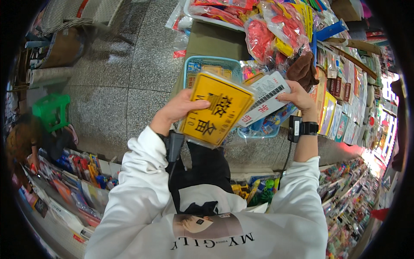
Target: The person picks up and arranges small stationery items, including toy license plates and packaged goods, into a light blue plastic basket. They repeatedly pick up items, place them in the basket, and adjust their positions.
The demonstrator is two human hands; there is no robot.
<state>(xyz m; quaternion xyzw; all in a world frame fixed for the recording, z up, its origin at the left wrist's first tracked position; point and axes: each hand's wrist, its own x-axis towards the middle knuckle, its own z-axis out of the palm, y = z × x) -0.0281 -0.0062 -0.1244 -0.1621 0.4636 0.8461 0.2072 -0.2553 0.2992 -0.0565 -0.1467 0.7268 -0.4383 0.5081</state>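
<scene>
My left hand point(182, 106) grips a stack of yellow plastic-wrapped sign plates point(223, 110) that bear black writing, thumb on top. White packaged plates point(265, 98) with black and red print are pinched in my right hand point(299, 95), their lower left end close beside the yellow stack. Behind the stack stands a light-blue plastic basket point(212, 59) that holds more yellow plates point(212, 69). The yellow stack hides much of this basket. Below the white plates sits a second light-blue basket point(258, 134) with packaged goods in it.
Bagged red items point(260, 39) pile up at the top, by a brown cloth point(302, 71). Boxed goods point(336, 110) line the right side. At left are a green plastic stool point(51, 111) and a person point(24, 142) near shelves of goods. Speckled floor tiles point(152, 58) lie between.
</scene>
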